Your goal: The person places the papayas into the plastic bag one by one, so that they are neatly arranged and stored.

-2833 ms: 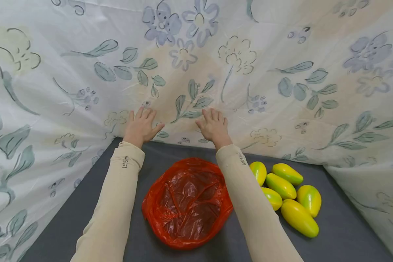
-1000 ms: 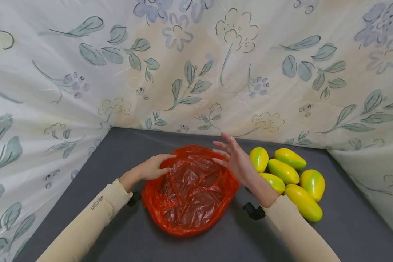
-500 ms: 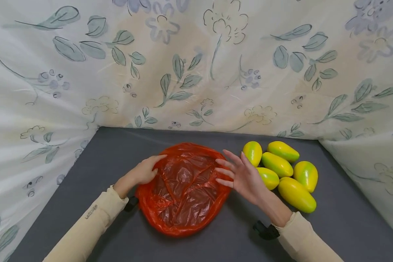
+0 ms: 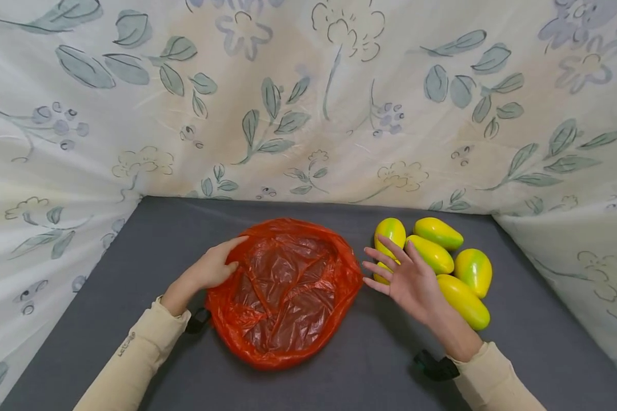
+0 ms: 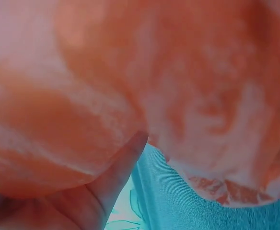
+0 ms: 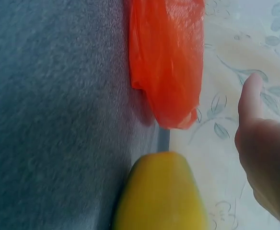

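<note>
Head view: spread left hand (image 4: 212,268) touches the gaping red bag (image 4: 273,358), right hand (image 4: 412,281) splayed.

Left wrist view: red plastic bag (image 5: 202,86) blurred, cut off. Right wrist view: 1 yellow oval fruit (image 6: 161,196) cut off.

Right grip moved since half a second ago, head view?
Yes: rightward, judged against the yellow-green fruits. The right grip now covers more of them in view.
</note>
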The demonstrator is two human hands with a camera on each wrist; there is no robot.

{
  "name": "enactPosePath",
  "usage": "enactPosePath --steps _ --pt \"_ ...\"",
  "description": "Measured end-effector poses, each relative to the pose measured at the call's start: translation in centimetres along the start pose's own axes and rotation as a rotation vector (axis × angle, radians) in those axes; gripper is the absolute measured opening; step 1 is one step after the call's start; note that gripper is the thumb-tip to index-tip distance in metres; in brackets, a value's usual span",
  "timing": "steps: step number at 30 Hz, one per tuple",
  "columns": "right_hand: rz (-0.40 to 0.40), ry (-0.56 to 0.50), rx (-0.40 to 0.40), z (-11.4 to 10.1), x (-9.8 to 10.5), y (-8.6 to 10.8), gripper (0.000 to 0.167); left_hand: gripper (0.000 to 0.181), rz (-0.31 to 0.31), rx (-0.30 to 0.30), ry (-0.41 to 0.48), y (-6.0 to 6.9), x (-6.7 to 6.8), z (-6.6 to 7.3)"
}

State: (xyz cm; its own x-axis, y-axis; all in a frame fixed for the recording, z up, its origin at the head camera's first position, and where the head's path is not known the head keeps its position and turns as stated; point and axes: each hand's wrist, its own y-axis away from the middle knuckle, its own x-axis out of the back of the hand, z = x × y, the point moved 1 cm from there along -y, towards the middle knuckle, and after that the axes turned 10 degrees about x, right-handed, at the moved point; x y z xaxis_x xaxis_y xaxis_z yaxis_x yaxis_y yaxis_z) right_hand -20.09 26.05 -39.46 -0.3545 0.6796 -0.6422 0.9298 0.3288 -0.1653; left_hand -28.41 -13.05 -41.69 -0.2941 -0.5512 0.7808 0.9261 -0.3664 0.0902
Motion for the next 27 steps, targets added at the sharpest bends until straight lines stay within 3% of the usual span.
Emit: enactPosePath --steps 9,16,21,27 --pt "-0.030 -0.106 0.032 -1.6 1.8 1.3 0.055 0.062 0.048 -0.014 0.045 0.3 0.0 -0.3" --pt "-0.061 -0.230 0.093 -4.3 3.3 2.5 0.057 0.060 0.056 -0.023 0.065 0.3 -0.1 -0.3" --pt "-0.014 -0.266 0.135 -6.4 4.2 3.5 0.054 0.060 0.059 -0.031 0.089 0.2 -0.1 -0.2" --pt "0.128 -0.281 0.191 -8.1 5.9 4.2 0.048 0.062 0.053 -0.008 0.094 0.2 -0.1 -0.5"
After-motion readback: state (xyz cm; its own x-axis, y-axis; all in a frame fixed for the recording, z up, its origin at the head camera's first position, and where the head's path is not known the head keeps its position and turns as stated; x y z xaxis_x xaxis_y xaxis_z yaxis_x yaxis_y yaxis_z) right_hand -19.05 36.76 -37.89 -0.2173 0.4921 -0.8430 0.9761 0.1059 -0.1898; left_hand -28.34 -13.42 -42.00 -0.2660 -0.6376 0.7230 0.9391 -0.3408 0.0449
